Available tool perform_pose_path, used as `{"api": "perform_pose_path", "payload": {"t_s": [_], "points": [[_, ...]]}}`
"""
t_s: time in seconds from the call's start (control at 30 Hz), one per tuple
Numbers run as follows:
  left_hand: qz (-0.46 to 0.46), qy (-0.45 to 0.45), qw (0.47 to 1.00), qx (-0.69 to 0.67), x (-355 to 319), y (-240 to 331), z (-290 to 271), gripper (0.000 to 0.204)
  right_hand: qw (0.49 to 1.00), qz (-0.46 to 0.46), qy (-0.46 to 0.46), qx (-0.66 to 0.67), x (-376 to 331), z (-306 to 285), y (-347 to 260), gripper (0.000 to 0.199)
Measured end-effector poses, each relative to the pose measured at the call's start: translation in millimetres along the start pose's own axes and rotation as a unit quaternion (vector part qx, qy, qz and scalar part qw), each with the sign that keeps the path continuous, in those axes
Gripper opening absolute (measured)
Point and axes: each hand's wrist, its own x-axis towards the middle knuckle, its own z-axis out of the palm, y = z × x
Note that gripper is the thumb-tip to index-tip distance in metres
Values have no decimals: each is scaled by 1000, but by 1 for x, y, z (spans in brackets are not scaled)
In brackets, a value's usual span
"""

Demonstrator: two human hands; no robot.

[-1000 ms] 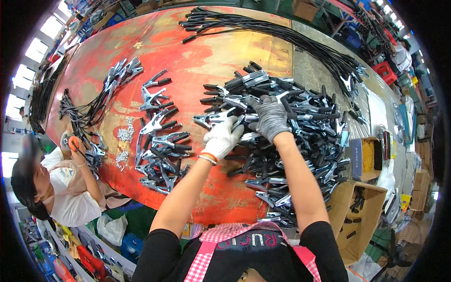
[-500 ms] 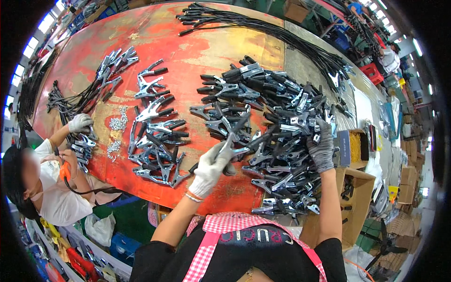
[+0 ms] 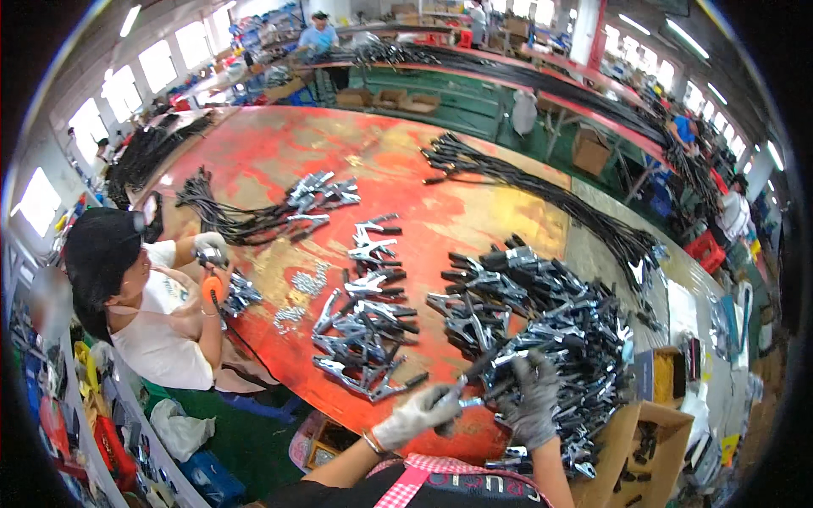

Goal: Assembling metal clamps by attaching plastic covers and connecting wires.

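Observation:
My left hand (image 3: 417, 416), in a white glove, is closed around a metal spring clamp (image 3: 461, 391) with black handles, in front of the clamp heap. Parts of that clamp are hidden by the fingers. My right hand (image 3: 533, 405), in a grey glove, rests over the near side of the heap with its fingers apart. Many silver clamps with black grips make up the heap (image 3: 576, 326). Left of it, more clamps (image 3: 368, 317) lie in a loose column on the red worn tabletop (image 3: 406, 203).
A co-worker (image 3: 161, 313) at the left holds an orange-and-black tool (image 3: 213, 288) beside small metal parts (image 3: 309, 279). Black cables (image 3: 542, 186) lie along the far right. A cardboard box (image 3: 660, 440) with black pieces stands near my right arm; a smaller box (image 3: 665, 377) is behind it.
The view has tilted up, showing more of the hall. My left hand still grips the clamp. My right hand has shifted from the heap's right part toward its near left side, closer to my left.

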Motion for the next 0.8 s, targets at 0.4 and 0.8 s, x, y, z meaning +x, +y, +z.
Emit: {"api": "perform_pose_path", "payload": {"t_s": [0.4,0.8], "points": [[-116,-82,986,84,-50,-46,13,29,921,-47,-373,-97,-83,38,-68,17],[-63,-44,963,259,-74,-16,5,39,949,292,-66,-103,-86,-42,78,20]]}}
